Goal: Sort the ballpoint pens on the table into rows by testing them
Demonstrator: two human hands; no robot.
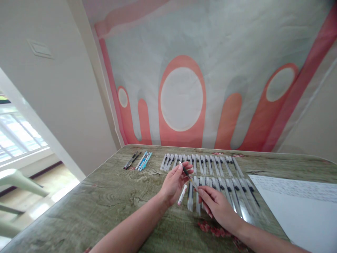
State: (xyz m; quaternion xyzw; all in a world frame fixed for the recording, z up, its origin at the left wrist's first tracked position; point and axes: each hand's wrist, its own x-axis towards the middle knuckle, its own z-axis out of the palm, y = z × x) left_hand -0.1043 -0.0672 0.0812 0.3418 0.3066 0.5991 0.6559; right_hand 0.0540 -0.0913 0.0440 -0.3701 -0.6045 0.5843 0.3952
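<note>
A pen (186, 171) is held in the grip of both left hand (172, 183) and right hand (217, 203); toward six o'clock from it, a white marker (182, 195) is seen.

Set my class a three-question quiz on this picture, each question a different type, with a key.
1. True or false: the blue pens lie to the left of the clear pens.

2. Where is the white paper?
a) Left of the clear pens
b) Right of the clear pens
c) On the floor

3. Fill in: the left hand and right hand together hold a ___.

Key: 1 true; 2 b; 3 dark-gripped pen.
</note>
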